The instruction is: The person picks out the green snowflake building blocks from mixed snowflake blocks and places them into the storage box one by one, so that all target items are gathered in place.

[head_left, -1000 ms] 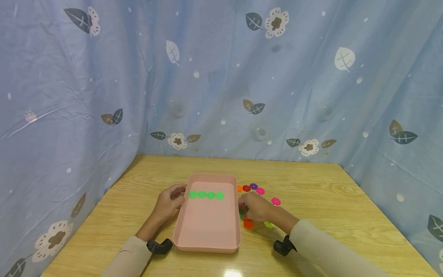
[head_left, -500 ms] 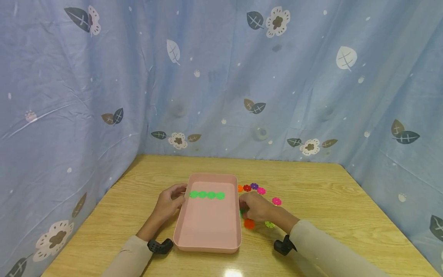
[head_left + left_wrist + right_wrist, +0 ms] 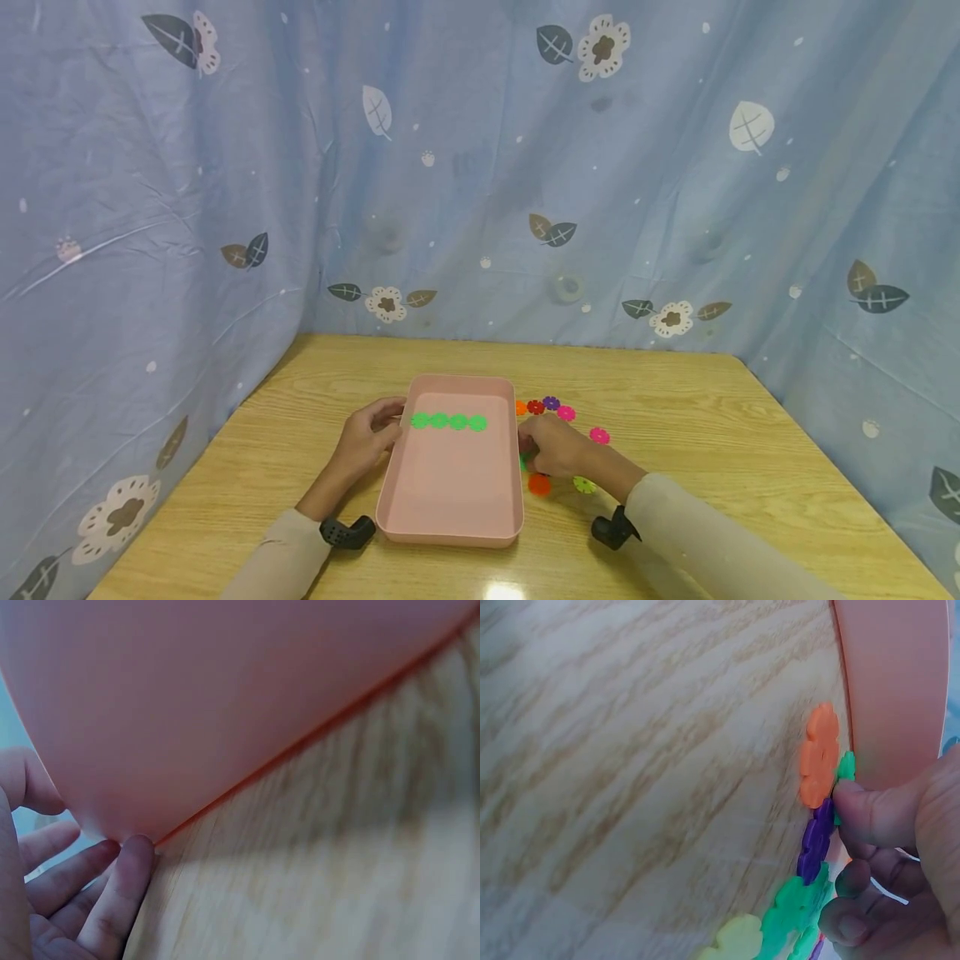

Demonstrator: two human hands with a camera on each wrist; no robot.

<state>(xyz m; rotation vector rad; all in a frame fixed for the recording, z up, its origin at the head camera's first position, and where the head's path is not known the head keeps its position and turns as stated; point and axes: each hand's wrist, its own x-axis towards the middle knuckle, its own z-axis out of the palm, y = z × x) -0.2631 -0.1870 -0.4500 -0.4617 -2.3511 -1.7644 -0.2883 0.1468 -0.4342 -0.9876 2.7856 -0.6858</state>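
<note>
A pink tray point(image 3: 450, 500) lies on the table with several green flower-shaped discs point(image 3: 448, 422) in a row inside it. My left hand point(image 3: 365, 437) touches the outside of its left wall; in the left wrist view the fingertips point(image 3: 135, 859) meet the wall's lower edge. Beside the right wall is my right hand point(image 3: 557, 446), its fingers bent. In the right wrist view the thumb point(image 3: 874, 814) lies against a small green disc point(image 3: 846, 765) next to the tray wall. Whether the fingers pinch that disc is hidden.
More flower discs lie right of the tray: an orange one point(image 3: 539, 484), a yellow-green one point(image 3: 584, 484), a pink one point(image 3: 599, 436), a purple one point(image 3: 551, 403) and a red one point(image 3: 535, 407). A patterned blue curtain point(image 3: 480, 167) surrounds the wooden table point(image 3: 675, 417).
</note>
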